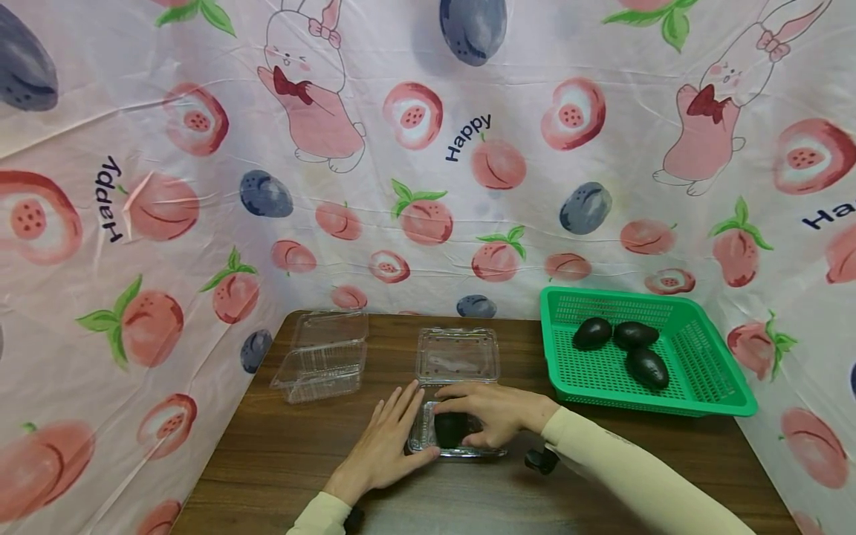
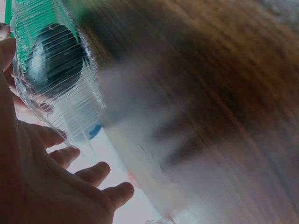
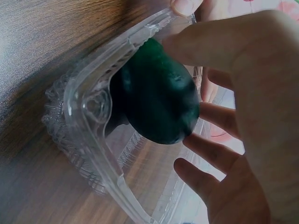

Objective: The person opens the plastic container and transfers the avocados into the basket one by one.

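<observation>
A dark avocado (image 1: 449, 429) is in the base of a clear plastic clamshell container (image 1: 423, 440), whose lid (image 1: 458, 355) lies folded back behind it. My right hand (image 1: 500, 411) reaches in from the right and grips the avocado between thumb and fingers. In the right wrist view, the avocado (image 3: 161, 95) looks dark green, and a darker rounded shape shows behind it inside the container. My left hand (image 1: 383, 447) rests with fingers straight along the container's left side, thumb at its front edge. Through the ribbed wall, the left wrist view shows an avocado (image 2: 55, 60).
At the back right stands a green plastic basket (image 1: 695, 397) with three avocados (image 1: 647, 368) inside. Another clear clamshell container (image 1: 324, 368) stands open at the back left of the brown wooden table (image 1: 267, 453). A fruit-printed cloth (image 1: 495, 245) hangs behind and at both sides.
</observation>
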{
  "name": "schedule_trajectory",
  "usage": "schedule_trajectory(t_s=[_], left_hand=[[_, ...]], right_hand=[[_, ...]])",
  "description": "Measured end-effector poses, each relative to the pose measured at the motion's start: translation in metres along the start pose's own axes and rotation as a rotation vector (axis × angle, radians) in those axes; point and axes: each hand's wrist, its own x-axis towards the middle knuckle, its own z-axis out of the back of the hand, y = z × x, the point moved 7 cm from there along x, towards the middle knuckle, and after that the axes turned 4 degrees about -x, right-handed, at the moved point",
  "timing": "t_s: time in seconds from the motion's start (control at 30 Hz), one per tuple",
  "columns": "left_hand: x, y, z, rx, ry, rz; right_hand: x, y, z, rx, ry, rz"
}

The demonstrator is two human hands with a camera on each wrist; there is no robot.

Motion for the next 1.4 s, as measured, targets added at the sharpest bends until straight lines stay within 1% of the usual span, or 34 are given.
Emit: schedule_trajectory(t_s=[0.2,0.33,0.63,0.93,1.2,1.4], left_hand=[[0.0,0.0,0.0,-0.01,0.006,0.005],[0.0,-0.001,0.0,-0.009,0.01,0.007],[0.001,0.0,0.0,-0.005,0.007,0.008],[0.0,0.001,-0.001,-0.001,0.008,0.005],[0.0,0.001,-0.001,0.002,-0.003,0.0],[0.0,0.001,-0.001,0.01,-0.006,-0.001]], right_hand=[[0.004,0.0,-0.003,0.002,0.019,-0.002],[0.008,-0.002,-0.006,0.02,0.049,-0.013],[0.015,-0.003,-0.011,0.004,0.092,-0.023],[0.019,-0.005,-0.017,0.013,0.13,-0.038],[0.022,-0.006,-0.018,0.01,0.132,-0.026],[0.023,-0.007,-0.019,-0.018,0.121,-0.008]])
